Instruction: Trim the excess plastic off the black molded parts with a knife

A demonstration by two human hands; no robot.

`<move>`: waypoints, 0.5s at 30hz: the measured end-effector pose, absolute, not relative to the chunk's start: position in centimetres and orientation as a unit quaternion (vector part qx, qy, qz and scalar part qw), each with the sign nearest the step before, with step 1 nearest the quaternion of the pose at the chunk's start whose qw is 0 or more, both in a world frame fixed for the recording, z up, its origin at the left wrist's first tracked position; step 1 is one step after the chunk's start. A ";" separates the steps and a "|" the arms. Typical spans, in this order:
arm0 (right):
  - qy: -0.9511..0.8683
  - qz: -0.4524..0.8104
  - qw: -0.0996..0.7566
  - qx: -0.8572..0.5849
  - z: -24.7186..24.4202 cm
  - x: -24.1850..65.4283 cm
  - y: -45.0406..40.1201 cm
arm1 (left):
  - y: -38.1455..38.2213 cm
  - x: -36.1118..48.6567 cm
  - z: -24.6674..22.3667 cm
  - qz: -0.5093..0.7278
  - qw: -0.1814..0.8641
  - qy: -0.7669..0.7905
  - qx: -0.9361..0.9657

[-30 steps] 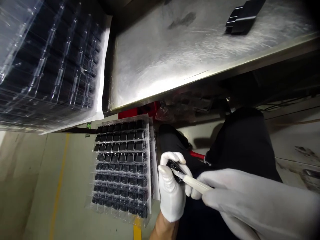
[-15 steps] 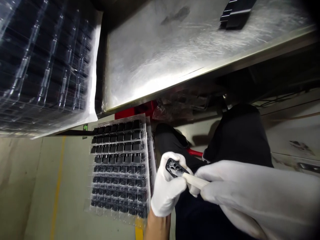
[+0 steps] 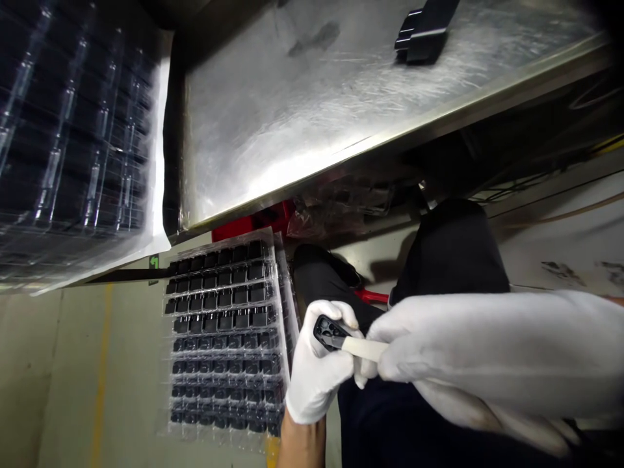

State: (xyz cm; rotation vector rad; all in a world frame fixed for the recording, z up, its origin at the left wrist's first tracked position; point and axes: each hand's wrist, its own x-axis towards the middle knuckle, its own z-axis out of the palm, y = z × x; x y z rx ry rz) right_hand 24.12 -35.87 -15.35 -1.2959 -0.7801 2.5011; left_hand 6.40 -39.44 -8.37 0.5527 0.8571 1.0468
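My left hand (image 3: 314,380), in a white glove, pinches a small black plastic part (image 3: 322,333) between thumb and fingers. The part is elongated, with round openings on its upturned face. My gloved right hand (image 3: 439,341) comes in from the right and is closed around the pale handle of a slim knife (image 3: 364,349). The knife's short grey blade lies against the part's lower right side; whether its tip is inside an opening I cannot tell. Both hands are above my lap, close together.
A scratched metal table (image 3: 273,117) spans the top, with glossy black pieces (image 3: 424,32) on it. Clear trays (image 3: 73,136) are stacked at upper left. Beside my legs stands another tray stack (image 3: 221,331) with rows of black parts. A red bin (image 3: 251,222) is under the table edge.
The whole view has shifted, so the table and trays appear further left. Both hands keep their grips, and the knife blade stays at the black part.
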 end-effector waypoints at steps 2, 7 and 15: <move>-0.245 0.868 0.068 -0.427 -14.3 25.2 -36.7 | -39.4 6.3 -8.4 0.478 0.743 0.394 0.254; -0.223 0.896 -0.013 -0.384 -11.8 29.5 -37.5 | -39.5 6.2 -8.3 0.476 0.736 0.406 0.258; -0.286 0.862 0.049 -0.416 -10.5 30.1 -39.5 | -39.6 5.9 -8.1 0.459 0.723 0.434 0.281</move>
